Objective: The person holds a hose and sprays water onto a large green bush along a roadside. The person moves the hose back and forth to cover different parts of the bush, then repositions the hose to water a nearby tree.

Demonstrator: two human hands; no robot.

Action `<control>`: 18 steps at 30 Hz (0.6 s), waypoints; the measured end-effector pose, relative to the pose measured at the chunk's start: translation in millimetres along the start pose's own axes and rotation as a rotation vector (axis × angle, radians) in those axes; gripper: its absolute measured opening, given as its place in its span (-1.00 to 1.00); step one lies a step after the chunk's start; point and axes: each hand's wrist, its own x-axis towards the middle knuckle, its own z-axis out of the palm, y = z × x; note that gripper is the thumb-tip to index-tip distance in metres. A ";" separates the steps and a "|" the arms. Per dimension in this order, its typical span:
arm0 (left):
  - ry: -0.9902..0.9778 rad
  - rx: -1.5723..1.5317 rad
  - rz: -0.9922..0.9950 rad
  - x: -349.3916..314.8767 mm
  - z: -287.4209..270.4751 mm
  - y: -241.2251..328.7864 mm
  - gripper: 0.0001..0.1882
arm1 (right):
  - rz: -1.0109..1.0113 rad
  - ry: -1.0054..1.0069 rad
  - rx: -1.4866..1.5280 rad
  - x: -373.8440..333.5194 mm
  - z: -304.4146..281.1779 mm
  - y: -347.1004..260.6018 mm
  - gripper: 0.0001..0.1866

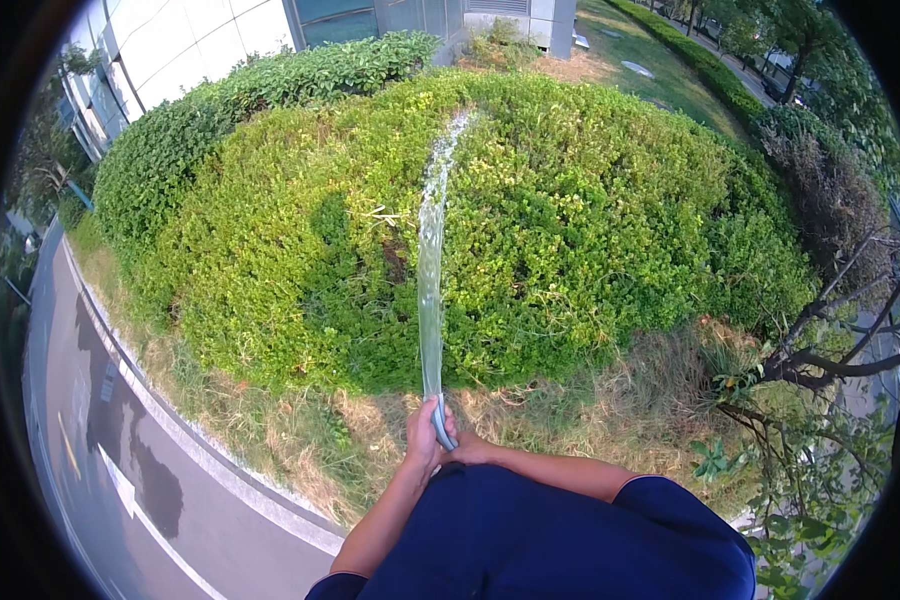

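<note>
A grey hose (444, 424) points up and away from my body, and a thick stream of water (431, 270) pours out of its mouth. My left hand (423, 428) is wrapped around the hose near its mouth. Just below, my right hand (464, 452) closes on the hose from the right, close against my dark blue shirt (570, 535); its fingers are partly hidden. The water arcs forward over a broad green shrub bed (570, 210) and breaks into drops toward its far side.
Dry grass (590, 390) borders the shrubs on the near side. A pale curb (260, 505) and a road (175, 470) with wet patches curve along the left. A leafless-looking branch (850, 366) reaches in from the right. A building (190, 40) stands behind the hedge.
</note>
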 end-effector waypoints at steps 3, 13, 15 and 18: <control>0.030 -0.041 0.021 -2.5 -6.0 1.8 -0.61 | 0.004 -0.041 -0.022 4.2 0.6 -5.0 -0.49; 0.096 -0.077 0.065 -12.6 -20.8 -1.7 -0.60 | -0.047 -0.115 -0.120 7.9 10.1 -10.1 -0.53; 0.098 -0.078 0.076 -13.3 -20.3 -2.1 -0.60 | -0.034 -0.126 -0.132 6.7 9.8 -12.1 -0.52; 0.096 -0.076 0.057 -12.8 -18.2 -3.6 -0.61 | -0.002 -0.128 -0.128 2.5 7.6 -12.1 -0.50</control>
